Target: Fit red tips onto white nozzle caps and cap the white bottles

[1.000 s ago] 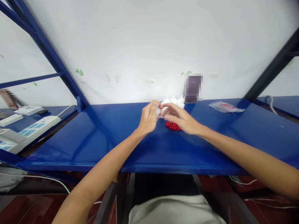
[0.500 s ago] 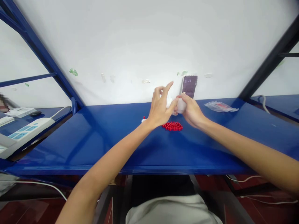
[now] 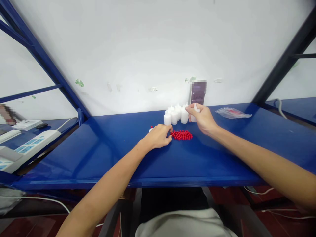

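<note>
Many red caps (image 3: 182, 135) lie just beside the parted left hand (image 3: 159, 136); the right hand (image 3: 204, 118) grasps a bottle (image 3: 194, 118)

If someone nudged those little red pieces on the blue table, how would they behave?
The red pieces would probably scatter, lying loose in a cluster. They look small and rounded, so some might roll. The blue table looks glossy, so they may slide easily.

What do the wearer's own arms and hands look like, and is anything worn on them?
The left hand and right hand are ungloved, with no ring or watch that I can make out. The left forearm and right forearm are bare: no sleeve, strap or cable shows. A creased, pale grey-white garment shows at the bottom edge.
</note>
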Tool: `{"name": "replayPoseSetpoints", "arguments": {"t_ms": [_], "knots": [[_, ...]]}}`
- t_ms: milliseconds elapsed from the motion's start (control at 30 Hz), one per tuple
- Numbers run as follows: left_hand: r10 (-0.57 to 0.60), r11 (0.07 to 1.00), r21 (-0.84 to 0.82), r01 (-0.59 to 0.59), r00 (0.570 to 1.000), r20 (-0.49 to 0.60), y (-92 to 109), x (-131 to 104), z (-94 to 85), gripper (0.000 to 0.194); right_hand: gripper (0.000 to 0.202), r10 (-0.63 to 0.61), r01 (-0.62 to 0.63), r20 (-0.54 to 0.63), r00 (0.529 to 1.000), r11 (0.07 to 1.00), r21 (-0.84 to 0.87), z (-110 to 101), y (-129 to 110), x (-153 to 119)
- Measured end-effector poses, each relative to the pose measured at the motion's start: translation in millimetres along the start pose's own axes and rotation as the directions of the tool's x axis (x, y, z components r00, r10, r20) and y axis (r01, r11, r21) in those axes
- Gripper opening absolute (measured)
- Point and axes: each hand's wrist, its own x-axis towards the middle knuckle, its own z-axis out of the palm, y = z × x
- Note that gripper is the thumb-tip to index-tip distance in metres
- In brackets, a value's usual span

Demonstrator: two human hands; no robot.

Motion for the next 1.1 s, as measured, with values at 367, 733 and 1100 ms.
{"name": "replayPoseSetpoints", "arguments": {"t_ms": [367,733,1100], "knots": [[0.053,0.921,-0.317,-0.225,0.88,-0.471,16.5,-1.1,1.8,0.016,0.045,-0.178,0.275,0.423,0.888,0.945,-0.178,0.6,4.1,-31.8],[0.094,0.816,-0.48,-0.321,0.894,-0.439,25.5,-0.8,16.1,0.014,0.052,-0.177,0.306,0.47,0.865,0.927,-0.215,7.5,-1.1,-42.7],[0.04,0.786,-0.541,-0.299,0.898,-0.438,27.5,1.1,19.9,0.015,0.042,-0.188,0.338,0.493,0.85,0.912,-0.234,7.3,-12.8,-41.7]]}}
